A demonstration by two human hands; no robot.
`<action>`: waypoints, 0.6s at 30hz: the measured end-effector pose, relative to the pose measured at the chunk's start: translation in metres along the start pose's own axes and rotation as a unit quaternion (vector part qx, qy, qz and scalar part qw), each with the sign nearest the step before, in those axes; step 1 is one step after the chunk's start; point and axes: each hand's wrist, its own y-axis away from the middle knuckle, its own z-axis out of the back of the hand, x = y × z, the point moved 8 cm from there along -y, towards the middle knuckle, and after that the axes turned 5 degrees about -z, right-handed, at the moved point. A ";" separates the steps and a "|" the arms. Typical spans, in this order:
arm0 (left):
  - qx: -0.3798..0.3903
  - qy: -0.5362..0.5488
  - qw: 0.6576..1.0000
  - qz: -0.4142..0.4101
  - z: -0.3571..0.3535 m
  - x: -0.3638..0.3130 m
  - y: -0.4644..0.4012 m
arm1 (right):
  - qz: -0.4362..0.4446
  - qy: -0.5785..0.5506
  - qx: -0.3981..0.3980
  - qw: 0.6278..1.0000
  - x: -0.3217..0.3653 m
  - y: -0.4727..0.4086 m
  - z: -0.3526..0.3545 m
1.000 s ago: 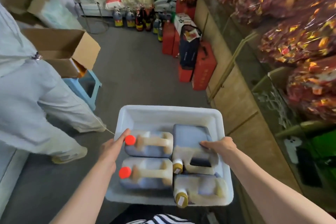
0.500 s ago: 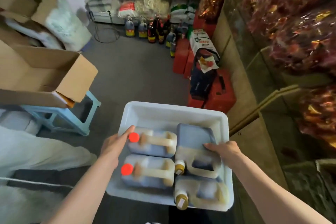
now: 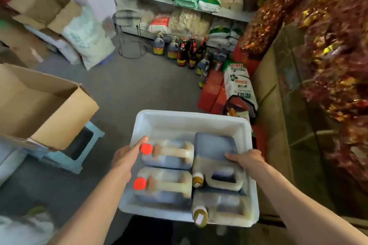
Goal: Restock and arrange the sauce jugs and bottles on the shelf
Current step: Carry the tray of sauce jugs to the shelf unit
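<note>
I carry a white plastic tray (image 3: 189,119) at waist height. In it lie several dark sauce jugs on their sides: two with red caps (image 3: 169,154) on the left, two with gold caps (image 3: 219,177) on the right. My left hand (image 3: 127,157) grips the tray's left rim, thumb near a red cap. My right hand (image 3: 247,160) grips the right rim, fingers resting on a gold-capped jug. Ahead on the floor stands a row of dark sauce bottles and jugs (image 3: 179,51) below a shelf (image 3: 179,4) of bagged goods.
An open cardboard box (image 3: 45,105) rests on a light blue stool (image 3: 79,149) at left. Red cartons (image 3: 213,93) and a printed sack (image 3: 239,83) line the right side. A cabinet (image 3: 278,105) with red snack bags (image 3: 328,45) stands at right. Grey floor (image 3: 139,89) lies between.
The view has advanced and turned toward the back shelf. The person in white at left has dropped out of sight. Both hands keep their hold on the tray.
</note>
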 end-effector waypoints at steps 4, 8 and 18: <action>0.000 0.004 1.000 0.001 -0.031 -0.063 -0.071 | -0.017 -0.031 0.024 0.999 0.082 -0.046 0.004; 0.009 -0.007 1.000 -0.010 -0.054 -0.138 -0.165 | -0.012 -0.038 0.036 0.999 0.177 -0.098 -0.008; 0.007 0.036 0.999 -0.039 -0.092 -0.363 -0.388 | -0.018 -0.046 0.080 0.996 0.447 -0.287 -0.048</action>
